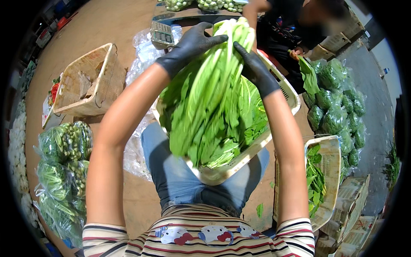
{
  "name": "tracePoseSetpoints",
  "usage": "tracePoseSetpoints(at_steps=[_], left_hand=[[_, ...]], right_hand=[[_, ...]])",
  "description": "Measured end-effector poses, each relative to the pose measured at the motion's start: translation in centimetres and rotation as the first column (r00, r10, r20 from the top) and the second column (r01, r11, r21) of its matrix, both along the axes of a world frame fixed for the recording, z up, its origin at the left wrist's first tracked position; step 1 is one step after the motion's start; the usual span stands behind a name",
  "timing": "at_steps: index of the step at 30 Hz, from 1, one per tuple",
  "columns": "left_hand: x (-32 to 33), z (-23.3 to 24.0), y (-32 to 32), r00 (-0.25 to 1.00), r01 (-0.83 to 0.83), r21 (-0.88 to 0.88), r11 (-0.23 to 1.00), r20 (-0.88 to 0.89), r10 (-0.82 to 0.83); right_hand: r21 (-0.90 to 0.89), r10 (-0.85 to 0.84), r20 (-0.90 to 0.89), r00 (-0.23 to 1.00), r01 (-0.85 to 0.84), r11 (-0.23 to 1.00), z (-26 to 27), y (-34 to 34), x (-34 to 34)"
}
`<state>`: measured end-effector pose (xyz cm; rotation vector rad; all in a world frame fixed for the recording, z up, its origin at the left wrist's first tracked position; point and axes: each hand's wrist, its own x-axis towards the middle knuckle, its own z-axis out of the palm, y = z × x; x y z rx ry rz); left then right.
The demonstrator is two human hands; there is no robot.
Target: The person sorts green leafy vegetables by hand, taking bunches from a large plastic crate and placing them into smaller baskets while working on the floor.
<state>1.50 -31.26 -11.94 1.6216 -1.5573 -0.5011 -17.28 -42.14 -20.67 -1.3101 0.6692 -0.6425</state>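
Both my hands wear black gloves and hold a large bunch of leafy greens [205, 106] by its pale stem end. My left hand [196, 45] grips the stems from the left, its thumb across them. From the right, my right hand [253, 67] presses its thumb against the stems, its other fingers partly hidden behind. The leaves hang down toward me over a white plastic crate [221, 176] between my knees. More greens [257, 112] lie in that crate, partly covered by the bunch.
Left are an off-white crate [106, 83] and bagged vegetables [64, 173]. Clear plastic bags [138, 160] and a weighing scale [162, 34] lie ahead-left. Right, a crate [332, 180] holds loose leaves, beyond it bagged greens [334, 102]. A person [279, 35] ahead-right holds a leaf [309, 75].
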Motion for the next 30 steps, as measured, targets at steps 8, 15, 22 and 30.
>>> tracePoseSetpoints(at_steps=[8, 15, 22, 30], left_hand=[[6.4, -22.5, 7.2, 0.811, -0.126, 0.266, 0.956, 0.582, -0.055], [6.0, -24.2, 5.3, 0.764, -0.074, 0.248, 0.966, 0.636, -0.105], [-1.1, -23.9, 14.0, 0.920, -0.006, -0.113, 0.994, 0.389, 0.050], [-8.1, -28.2, 21.0, 0.942, -0.067, 0.100, 0.993, 0.335, 0.029]], right_hand=[[-0.745, -0.364, -0.513, 0.777, -0.193, 0.638, -16.7, 7.3, -10.5], [-0.792, -0.552, -0.584, 0.596, -0.266, 0.550, -20.1, 15.4, -21.5], [-0.811, -0.599, -0.535, 0.596, -0.162, 0.562, -19.6, 15.0, -22.4], [-0.550, -0.491, -0.466, 0.736, 0.193, 0.812, -19.0, 8.2, -20.9]])
